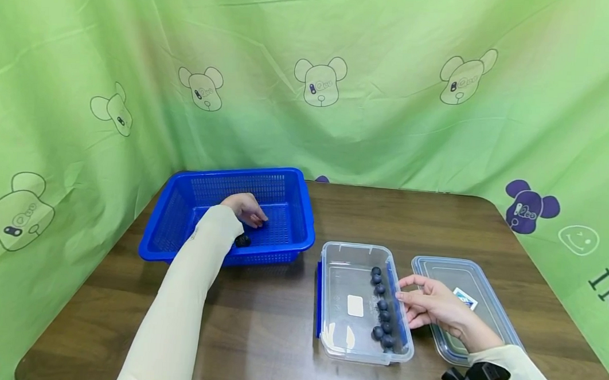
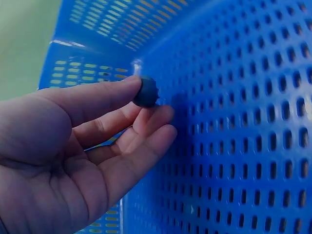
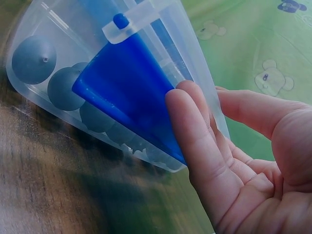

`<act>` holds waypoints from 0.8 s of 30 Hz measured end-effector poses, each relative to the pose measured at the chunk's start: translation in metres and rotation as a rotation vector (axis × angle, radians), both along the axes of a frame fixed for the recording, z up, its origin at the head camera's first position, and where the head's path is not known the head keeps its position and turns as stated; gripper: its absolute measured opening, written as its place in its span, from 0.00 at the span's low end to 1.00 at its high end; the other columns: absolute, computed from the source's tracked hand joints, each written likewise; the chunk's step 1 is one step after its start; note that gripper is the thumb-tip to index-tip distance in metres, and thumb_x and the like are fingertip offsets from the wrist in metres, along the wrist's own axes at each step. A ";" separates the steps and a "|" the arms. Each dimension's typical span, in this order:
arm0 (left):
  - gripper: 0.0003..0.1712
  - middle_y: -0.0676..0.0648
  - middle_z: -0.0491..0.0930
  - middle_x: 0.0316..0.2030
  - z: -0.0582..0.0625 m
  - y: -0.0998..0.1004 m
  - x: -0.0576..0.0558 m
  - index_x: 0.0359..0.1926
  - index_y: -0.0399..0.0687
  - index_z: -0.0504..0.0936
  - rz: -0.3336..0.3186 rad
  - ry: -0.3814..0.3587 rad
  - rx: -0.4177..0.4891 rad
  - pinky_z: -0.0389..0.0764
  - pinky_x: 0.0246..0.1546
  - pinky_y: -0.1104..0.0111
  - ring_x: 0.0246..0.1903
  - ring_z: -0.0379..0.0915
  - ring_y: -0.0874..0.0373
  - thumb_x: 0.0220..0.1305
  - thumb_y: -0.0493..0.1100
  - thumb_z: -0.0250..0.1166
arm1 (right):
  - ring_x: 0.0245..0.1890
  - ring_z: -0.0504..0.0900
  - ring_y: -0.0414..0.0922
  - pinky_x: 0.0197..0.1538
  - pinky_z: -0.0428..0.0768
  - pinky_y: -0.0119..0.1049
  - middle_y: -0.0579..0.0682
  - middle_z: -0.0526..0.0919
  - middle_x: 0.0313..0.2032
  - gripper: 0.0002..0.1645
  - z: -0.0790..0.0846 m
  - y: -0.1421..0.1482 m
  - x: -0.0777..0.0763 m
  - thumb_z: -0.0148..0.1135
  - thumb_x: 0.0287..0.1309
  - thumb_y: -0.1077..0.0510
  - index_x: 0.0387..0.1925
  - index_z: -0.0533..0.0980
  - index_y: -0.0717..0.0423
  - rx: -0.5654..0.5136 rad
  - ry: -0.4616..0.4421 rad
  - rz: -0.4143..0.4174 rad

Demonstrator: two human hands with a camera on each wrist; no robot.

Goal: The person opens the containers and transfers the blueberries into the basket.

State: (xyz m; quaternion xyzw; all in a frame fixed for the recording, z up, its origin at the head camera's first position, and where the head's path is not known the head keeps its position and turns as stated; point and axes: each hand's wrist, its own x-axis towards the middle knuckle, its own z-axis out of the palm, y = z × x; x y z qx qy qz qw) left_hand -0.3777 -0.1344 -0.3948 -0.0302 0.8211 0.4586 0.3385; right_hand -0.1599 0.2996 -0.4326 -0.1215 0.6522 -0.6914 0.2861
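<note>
Inside the blue plastic basket (image 1: 303, 210), my left hand (image 1: 246, 208) pinches a single blueberry (image 2: 147, 91) between thumb and fingertips. The berry's rough crown faces away from the thumb, close to the slotted basket surface. To the right, a clear plastic container (image 1: 341, 284) stands without its lid on the table. Several blueberries (image 1: 383, 305) lie in a line along its right side. My right hand (image 1: 440, 309) grips that side wall, the fingers against the blue latch (image 3: 131, 97) and the thumb at the rim.
The clear lid (image 1: 486, 280) with a small label lies right of the container, partly beneath my right hand and forearm. The brown wooden table (image 1: 261, 325) is bordered at the back and sides by a green printed curtain (image 1: 384, 142). Another blue latch (image 1: 319, 300) hangs on the container's left side.
</note>
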 end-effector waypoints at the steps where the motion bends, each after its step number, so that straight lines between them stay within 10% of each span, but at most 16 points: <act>1: 0.06 0.47 0.74 0.16 -0.013 -0.003 -0.012 0.30 0.31 0.81 -0.043 -0.016 0.006 0.85 0.39 0.64 0.18 0.72 0.61 0.63 0.31 0.68 | 0.25 0.85 0.41 0.31 0.87 0.36 0.51 0.85 0.26 0.09 0.000 0.000 0.000 0.54 0.71 0.65 0.50 0.69 0.57 -0.001 0.002 0.001; 4: 0.07 0.43 0.80 0.22 -0.020 -0.001 -0.019 0.33 0.31 0.82 -0.083 -0.001 -0.077 0.86 0.39 0.65 0.23 0.77 0.58 0.60 0.33 0.71 | 0.25 0.85 0.41 0.32 0.87 0.36 0.51 0.86 0.26 0.09 0.000 0.000 0.000 0.53 0.71 0.66 0.50 0.69 0.58 0.001 0.006 0.005; 9: 0.04 0.45 0.81 0.25 -0.001 0.010 0.003 0.35 0.35 0.80 -0.048 0.040 -0.197 0.85 0.45 0.65 0.27 0.80 0.59 0.65 0.33 0.66 | 0.25 0.85 0.41 0.31 0.87 0.36 0.51 0.86 0.26 0.09 -0.001 0.001 0.000 0.53 0.71 0.66 0.50 0.69 0.58 0.004 0.013 0.004; 17: 0.05 0.47 0.80 0.23 0.006 -0.001 0.010 0.40 0.29 0.83 0.007 0.040 0.008 0.86 0.42 0.66 0.24 0.76 0.61 0.64 0.29 0.65 | 0.25 0.85 0.41 0.31 0.87 0.36 0.51 0.85 0.26 0.09 -0.002 0.001 0.001 0.53 0.71 0.66 0.50 0.69 0.59 0.002 0.005 0.001; 24: 0.20 0.33 0.80 0.48 0.014 -0.007 0.011 0.58 0.21 0.74 0.050 0.075 0.198 0.80 0.57 0.60 0.42 0.79 0.52 0.69 0.29 0.60 | 0.25 0.85 0.41 0.32 0.87 0.36 0.50 0.86 0.26 0.08 0.001 0.000 0.001 0.53 0.71 0.65 0.50 0.69 0.57 0.006 0.005 0.001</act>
